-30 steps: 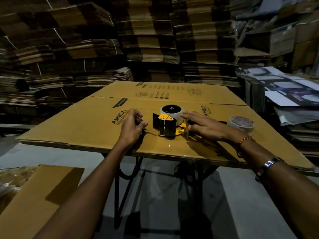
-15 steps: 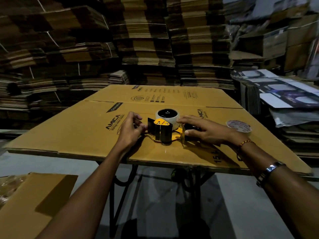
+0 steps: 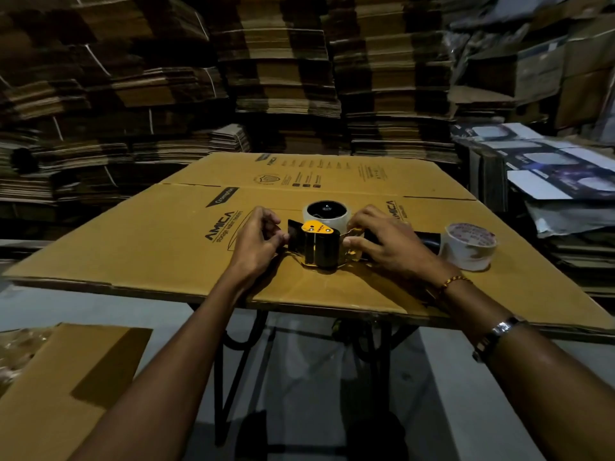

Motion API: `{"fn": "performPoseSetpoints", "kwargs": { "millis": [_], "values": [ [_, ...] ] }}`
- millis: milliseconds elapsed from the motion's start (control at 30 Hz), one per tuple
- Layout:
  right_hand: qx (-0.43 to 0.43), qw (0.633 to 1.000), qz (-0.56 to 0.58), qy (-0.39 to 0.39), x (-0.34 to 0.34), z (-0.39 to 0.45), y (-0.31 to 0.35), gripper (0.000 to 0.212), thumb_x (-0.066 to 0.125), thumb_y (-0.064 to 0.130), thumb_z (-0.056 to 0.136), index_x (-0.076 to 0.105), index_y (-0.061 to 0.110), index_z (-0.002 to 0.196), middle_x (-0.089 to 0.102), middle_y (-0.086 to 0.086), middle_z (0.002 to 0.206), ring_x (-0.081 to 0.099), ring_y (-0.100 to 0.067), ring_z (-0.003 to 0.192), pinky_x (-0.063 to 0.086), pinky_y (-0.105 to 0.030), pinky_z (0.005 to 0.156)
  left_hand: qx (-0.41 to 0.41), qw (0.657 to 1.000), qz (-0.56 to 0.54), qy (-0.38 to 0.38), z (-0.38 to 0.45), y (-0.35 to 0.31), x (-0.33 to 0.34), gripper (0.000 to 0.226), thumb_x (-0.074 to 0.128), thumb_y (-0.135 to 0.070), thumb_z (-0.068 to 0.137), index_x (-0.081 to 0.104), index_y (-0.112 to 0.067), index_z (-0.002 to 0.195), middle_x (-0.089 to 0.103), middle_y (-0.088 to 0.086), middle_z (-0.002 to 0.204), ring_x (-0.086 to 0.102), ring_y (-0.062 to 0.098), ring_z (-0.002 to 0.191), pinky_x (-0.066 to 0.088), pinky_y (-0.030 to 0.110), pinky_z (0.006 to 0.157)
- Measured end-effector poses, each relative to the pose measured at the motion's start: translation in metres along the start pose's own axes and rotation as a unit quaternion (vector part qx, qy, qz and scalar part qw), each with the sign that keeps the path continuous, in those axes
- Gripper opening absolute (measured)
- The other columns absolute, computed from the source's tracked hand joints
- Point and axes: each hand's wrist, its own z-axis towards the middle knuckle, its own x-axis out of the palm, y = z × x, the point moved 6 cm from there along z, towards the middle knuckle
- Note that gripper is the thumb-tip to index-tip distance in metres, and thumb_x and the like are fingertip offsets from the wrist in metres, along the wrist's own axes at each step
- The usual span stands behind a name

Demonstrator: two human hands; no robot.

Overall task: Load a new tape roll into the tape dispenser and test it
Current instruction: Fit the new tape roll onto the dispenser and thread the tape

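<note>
A black and yellow tape dispenser (image 3: 317,246) lies on its side on a flattened cardboard box (image 3: 166,241) that covers the table. A pale tape roll (image 3: 326,212) sits on the dispenser's hub at its far side. My left hand (image 3: 258,242) pinches something at the dispenser's front black flap; what it pinches is too small to make out. My right hand (image 3: 382,242) holds the dispenser around its handle, fingers curled at the frame beside the roller. A second, whitish tape roll (image 3: 469,246) stands on the cardboard just right of my right hand.
Tall stacks of flattened cartons (image 3: 283,78) wall in the back. Printed folded boxes (image 3: 549,171) pile up at the right. Another cardboard sheet (image 3: 66,387) lies low at the left. The black table legs (image 3: 229,361) stand below the near edge.
My left hand has moved right, closer to the dispenser's front flap, and now pinches there. My right hand has shifted from resting over the handle to gripping it nearer the roller.
</note>
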Motion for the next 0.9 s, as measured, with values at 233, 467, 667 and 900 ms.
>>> {"fn": "performPoseSetpoints", "kwargs": {
  "millis": [233, 467, 667, 900],
  "values": [
    [0.002, 1.0, -0.006, 0.027, -0.005, -0.003, 0.0, 0.049, 0.055, 0.049, 0.093, 0.046, 0.033, 0.138, 0.039, 0.007, 0.145, 0.047, -0.018, 0.125, 0.042, -0.043, 0.098, -0.023, 0.999, -0.029, 0.012, -0.001, 0.002, -0.001, 0.024, 0.069, -0.004, 0.087, 0.052, -0.011, 0.102, 0.059, -0.001, 0.087, 0.058, 0.011, 0.081, 0.053, 0.037, 0.078],
    [0.137, 0.982, 0.054, 0.116, -0.02, 0.007, -0.024, 0.093, 0.042, 0.079, 0.074, 0.03, 0.03, 0.152, 0.045, -0.008, 0.15, 0.048, -0.027, 0.13, 0.045, -0.044, 0.102, -0.026, 0.996, -0.076, 0.043, 0.001, 0.004, 0.002, 0.025, 0.067, 0.003, 0.086, 0.051, -0.008, 0.103, 0.065, 0.016, 0.099, 0.064, 0.032, 0.101, 0.059, 0.039, 0.081],
    [0.183, 0.961, 0.088, 0.188, -0.013, 0.023, -0.043, 0.08, 0.035, 0.085, 0.076, 0.052, 0.032, 0.134, 0.062, -0.001, 0.127, 0.064, -0.018, 0.1, 0.054, -0.039, 0.087, -0.024, 0.993, -0.095, 0.069, 0.012, 0.01, 0.005, 0.028, 0.066, 0.007, 0.085, 0.05, 0.0, 0.106, 0.065, 0.023, 0.1, 0.066, 0.032, 0.097, 0.058, 0.041, 0.084],
    [0.198, 0.939, 0.133, 0.248, -0.008, 0.039, -0.04, 0.086, 0.039, 0.088, 0.069, 0.071, 0.016, 0.103, 0.073, -0.012, 0.093, 0.071, -0.028, 0.082, 0.059, -0.042, 0.076, -0.093, 0.98, -0.118, 0.128, 0.021, 0.013, 0.003, 0.027, 0.065, 0.012, 0.083, 0.052, -0.008, 0.095, 0.066, 0.009, 0.085, 0.068, 0.013, 0.081, 0.056, 0.024, 0.074]
  ]
}}
